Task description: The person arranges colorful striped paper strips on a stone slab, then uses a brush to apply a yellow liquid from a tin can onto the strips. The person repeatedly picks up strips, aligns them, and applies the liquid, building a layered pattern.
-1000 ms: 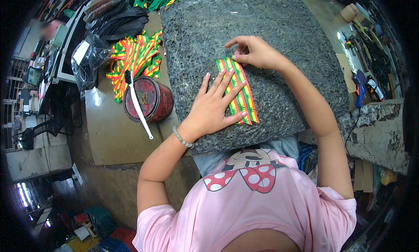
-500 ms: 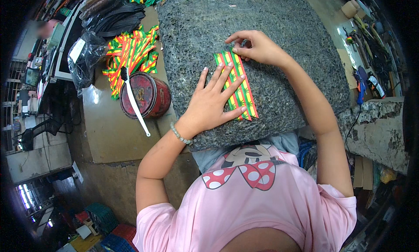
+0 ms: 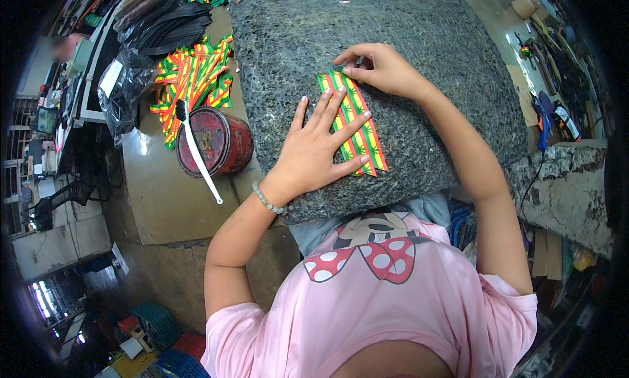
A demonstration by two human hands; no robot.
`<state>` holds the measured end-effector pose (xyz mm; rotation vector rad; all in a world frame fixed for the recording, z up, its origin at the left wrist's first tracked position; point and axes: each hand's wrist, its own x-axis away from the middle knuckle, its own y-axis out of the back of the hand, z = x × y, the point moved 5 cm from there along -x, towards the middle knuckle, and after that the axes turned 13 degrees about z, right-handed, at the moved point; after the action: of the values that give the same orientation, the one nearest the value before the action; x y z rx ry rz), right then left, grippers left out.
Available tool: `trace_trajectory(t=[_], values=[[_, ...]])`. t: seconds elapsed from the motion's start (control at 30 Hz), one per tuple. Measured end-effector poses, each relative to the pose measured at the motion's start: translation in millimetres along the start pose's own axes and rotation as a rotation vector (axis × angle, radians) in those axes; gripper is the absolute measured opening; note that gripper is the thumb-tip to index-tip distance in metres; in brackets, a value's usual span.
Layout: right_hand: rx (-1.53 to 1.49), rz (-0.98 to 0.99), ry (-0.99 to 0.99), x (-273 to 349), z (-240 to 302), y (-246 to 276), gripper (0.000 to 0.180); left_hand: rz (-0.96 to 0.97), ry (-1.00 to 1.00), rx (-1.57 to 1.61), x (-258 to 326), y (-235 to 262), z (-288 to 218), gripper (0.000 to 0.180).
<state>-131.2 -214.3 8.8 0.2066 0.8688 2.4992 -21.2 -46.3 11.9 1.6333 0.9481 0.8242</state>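
Striped strips (image 3: 362, 140) lie side by side on a dark slab (image 3: 288, 63) beneath the widespread fingers of the left hand (image 3: 309, 150); the right hand (image 3: 388, 70) sits narrow-fingered at their far end, any grip hard to tell.

A red can (image 3: 239, 145) stands at left; a white-handled brush (image 3: 200, 158) lies across its top. Black strips (image 3: 175, 32) and a black plastic bag (image 3: 128, 96) are located farther left. At right, a blue tool's (image 3: 543, 124) cord (image 3: 533, 175) crosses a concrete ledge (image 3: 567, 191).
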Motion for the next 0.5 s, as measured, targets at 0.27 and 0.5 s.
trace_trajectory(t=[0.27,0.5], values=[[-0.026,0.064,-0.002,6.1,2.3,-3.3,0.033,-0.028,-0.025,-0.011,-0.9,3.6,-3.3,0.068],[-0.196,0.108,-0.03,6.3,-4.1,-4.7,0.032,-0.015,0.059,0.05,-6.9,1.4,-2.3,0.064]])
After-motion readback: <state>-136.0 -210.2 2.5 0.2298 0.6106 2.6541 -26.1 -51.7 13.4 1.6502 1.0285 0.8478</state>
